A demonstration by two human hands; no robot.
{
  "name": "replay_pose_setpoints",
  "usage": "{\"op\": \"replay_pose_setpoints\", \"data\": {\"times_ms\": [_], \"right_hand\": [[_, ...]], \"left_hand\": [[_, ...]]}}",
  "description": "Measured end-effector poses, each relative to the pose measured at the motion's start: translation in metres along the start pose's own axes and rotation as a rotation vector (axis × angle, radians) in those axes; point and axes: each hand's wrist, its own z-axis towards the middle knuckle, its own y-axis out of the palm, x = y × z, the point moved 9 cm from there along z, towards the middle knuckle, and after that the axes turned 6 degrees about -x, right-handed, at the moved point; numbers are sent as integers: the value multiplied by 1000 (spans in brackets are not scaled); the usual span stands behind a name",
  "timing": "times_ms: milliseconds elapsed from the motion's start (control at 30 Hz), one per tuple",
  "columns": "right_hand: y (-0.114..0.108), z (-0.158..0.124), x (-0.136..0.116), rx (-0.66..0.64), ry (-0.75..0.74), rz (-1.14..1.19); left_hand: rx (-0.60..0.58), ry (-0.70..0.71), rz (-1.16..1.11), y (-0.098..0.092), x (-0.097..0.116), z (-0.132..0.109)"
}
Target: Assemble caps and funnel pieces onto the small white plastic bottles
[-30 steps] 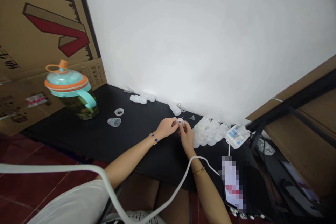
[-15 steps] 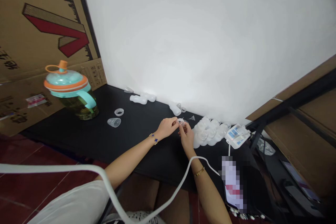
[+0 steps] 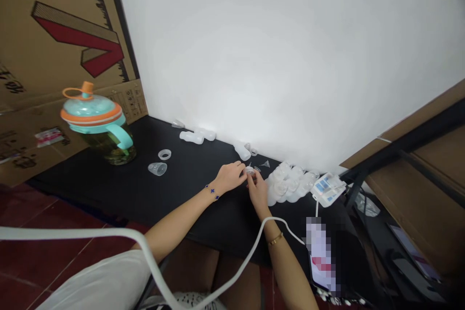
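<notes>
Bottles [image 3: 288, 184] crowd right up beside the right hand [image 3: 258, 188], a milky cluster walling off that side, with a white box [image 3: 329, 188] just beyond! Out over the black table [image 3: 203, 169], the left hand [image 3: 229, 178] meets the right, both pinching a small white ring [image 3: 250, 170] between them. Behind it a loose bottle [image 3: 242, 151] lies by the wall [image 3: 269, 58], a clear funnel-like piece [image 3: 266, 163] near it. And here's the white cable [image 3: 152, 256], sweeping in front of both forearms [image 3: 178, 223]! Room to move? Tabletop runs leftward, past a second ring [image 3: 164, 154] and a clear cap [image 3: 157, 169], to the lidded jug [image 3: 105, 131]; the wall bounds the back, the near edge passes beneath the forearms. The hands cover much of the held ring, so its underside can't be made out; the phone [image 3: 321, 254] has a pixelated screen, and the white sleeve [image 3: 105, 278] runs off the bottom.
</notes>
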Motion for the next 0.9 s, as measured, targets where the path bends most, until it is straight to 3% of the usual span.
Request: {"op": "replay_pose_setpoints", "data": {"times_ms": [333,900], "right_hand": [[1,3,4,-18,13,114],[3,2,3,-16,-23,96]], "left_hand": [[-5,-6,-241,4,-4,2],[24,-14,-232,3,-4,1]]}}
